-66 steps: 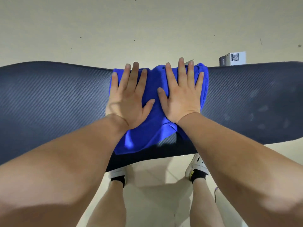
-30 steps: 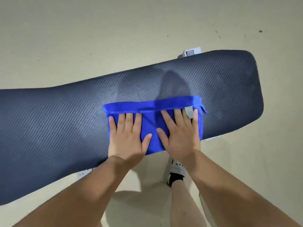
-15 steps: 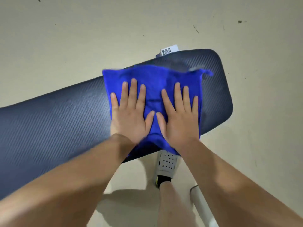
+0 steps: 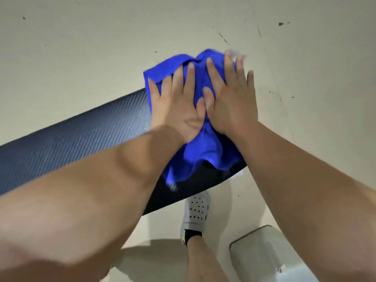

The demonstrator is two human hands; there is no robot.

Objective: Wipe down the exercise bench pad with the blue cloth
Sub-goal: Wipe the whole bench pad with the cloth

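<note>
One floor (image 4: 81, 47): pale beige, smooth, filling the upper half and right side of the frame, with a few dark specks and scratches at upper right.

One bench pad (image 4: 81, 135): dark navy with a woven-look texture, slanting from the left edge down to lower centre. Its right end is covered.

Two bare forearms: left forearm (image 4: 91, 190) from lower left, right forearm (image 4: 305, 190) from lower right, both reaching to the centre.

One blue cloth (image 4: 205, 151): bright blue and rumpled, lying over the right end of the bench at centre frame. Its near edge hangs over the pad's front side.

Two hands, side by side on the cloth with thumbs touching. Left hand (image 4: 177, 106): grip apart, fingers straight and spread, palm pressing flat. Right hand (image 4: 232, 98): grip likewise apart and flat, fingertips blurred at the cloth's far edge.

One pale rounded-corner block (image 4: 254, 255), lower right, on the floor.

One light grey perforated shoe (image 4: 196, 208), below the bench at lower centre.
</note>
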